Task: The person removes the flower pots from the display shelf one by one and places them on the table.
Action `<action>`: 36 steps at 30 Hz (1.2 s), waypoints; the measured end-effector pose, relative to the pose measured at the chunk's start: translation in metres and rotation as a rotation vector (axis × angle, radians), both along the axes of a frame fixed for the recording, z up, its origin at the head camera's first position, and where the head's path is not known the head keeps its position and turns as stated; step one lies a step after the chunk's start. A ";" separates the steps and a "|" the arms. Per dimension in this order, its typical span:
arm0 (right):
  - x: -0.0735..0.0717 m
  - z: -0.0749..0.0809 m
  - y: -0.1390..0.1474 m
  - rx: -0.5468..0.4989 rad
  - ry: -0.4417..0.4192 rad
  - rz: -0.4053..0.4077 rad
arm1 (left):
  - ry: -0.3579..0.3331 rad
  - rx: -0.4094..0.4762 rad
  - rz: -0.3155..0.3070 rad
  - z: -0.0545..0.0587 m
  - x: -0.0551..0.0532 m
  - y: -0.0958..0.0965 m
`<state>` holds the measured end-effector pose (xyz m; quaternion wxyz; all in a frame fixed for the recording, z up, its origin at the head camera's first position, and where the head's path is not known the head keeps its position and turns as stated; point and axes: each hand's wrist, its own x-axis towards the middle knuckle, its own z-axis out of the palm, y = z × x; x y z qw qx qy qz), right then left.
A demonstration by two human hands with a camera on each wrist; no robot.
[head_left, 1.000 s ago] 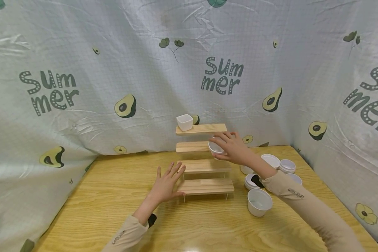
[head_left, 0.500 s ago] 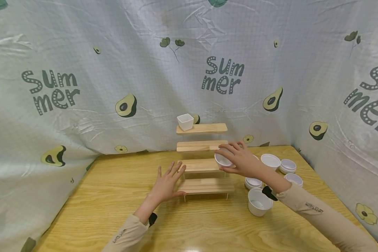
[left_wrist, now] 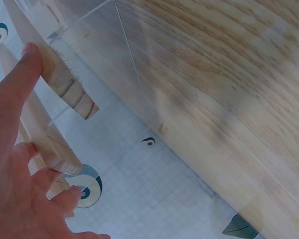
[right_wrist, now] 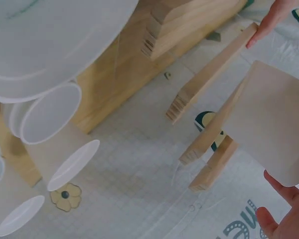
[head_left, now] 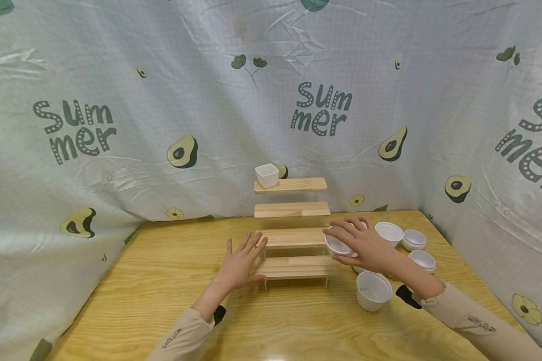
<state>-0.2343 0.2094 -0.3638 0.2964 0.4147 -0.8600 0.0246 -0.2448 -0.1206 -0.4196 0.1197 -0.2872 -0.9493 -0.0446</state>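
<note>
My left hand (head_left: 237, 264) lies at the left end of the stepped wooden shelf (head_left: 293, 236), fingers spread. In the left wrist view, its thumb (left_wrist: 32, 55) touches one plank while the other fingers lie along the planks behind. My right hand (head_left: 366, 245) holds a white round tub (head_left: 336, 243) by its sides, just right of the third plank from the top. The right wrist view shows that tub's pale wall (right_wrist: 274, 124) above my fingertips (right_wrist: 279, 186). On the top plank's left end stands a small white square cup (head_left: 267, 175).
A large white tub (head_left: 373, 291) stands at the shelf's front right. Behind it are several more white tubs and small bowls, among them a tub (head_left: 389, 233) and stacked bowls (head_left: 414, 239), partly hidden by my right arm. A printed cloth (head_left: 217, 110) hangs around the wooden table (head_left: 171, 281).
My right hand has carried the round tub from beside the second plank down and to the right, off the shelf's side. The left hand has stayed in place.
</note>
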 end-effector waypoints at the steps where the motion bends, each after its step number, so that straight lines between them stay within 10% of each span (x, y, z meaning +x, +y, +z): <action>1: 0.002 0.000 0.002 -0.004 -0.004 -0.002 | 0.003 0.000 -0.002 -0.001 0.000 0.000; 36: 0.054 -0.037 0.065 -0.087 -0.011 -0.119 | 0.010 -0.001 0.010 -0.001 0.000 0.001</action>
